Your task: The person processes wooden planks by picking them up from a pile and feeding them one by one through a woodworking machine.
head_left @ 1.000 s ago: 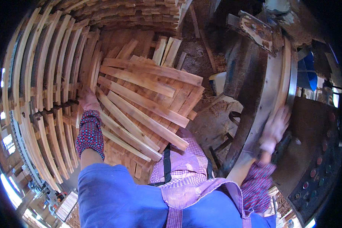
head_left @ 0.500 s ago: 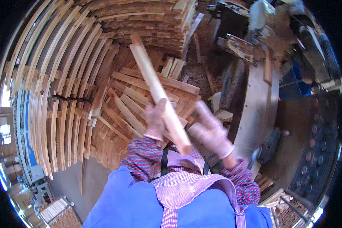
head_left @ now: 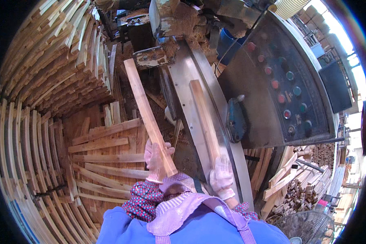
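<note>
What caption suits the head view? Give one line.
Gloved left hand holds a wooden slat; right hand presses another slat on the machine table.

Daylight pours in from the upper right, blown out to white glare there; the stacked wood point(head_left: 49, 73) on the left sits in warm shade. Strong fisheye bending curves every edge, with black vignette corners; the centre stays sharp
</note>
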A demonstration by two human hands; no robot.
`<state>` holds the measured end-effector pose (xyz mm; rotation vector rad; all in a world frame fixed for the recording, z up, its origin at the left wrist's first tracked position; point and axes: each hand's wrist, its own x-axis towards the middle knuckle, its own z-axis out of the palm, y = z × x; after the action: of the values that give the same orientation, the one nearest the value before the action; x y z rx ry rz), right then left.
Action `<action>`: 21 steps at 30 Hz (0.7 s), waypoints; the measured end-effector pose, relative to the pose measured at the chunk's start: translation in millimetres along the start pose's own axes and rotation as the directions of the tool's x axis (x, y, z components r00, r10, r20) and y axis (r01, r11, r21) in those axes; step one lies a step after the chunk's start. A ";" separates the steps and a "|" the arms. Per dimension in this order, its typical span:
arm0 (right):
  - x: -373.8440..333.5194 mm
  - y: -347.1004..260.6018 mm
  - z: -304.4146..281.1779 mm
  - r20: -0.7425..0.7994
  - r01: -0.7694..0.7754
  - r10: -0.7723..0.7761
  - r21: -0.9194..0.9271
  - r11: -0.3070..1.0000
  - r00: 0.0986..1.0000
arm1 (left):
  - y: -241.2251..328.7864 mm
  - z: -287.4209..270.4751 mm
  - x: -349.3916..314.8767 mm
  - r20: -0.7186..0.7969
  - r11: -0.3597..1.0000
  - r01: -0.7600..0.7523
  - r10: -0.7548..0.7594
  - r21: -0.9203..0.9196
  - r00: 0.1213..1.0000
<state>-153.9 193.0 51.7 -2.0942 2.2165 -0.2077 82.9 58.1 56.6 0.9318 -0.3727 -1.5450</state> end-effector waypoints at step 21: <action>142.8 -151.0 -35.0 0.261 -0.103 -0.320 0.893 0.437 0.911 | 21.9 -9.1 10.2 0.249 0.964 -0.229 0.190 0.135 0.950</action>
<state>-18.8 43.8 114.4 -1.4349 1.2082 -0.7205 105.0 46.3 62.8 0.8059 -0.7533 -1.4450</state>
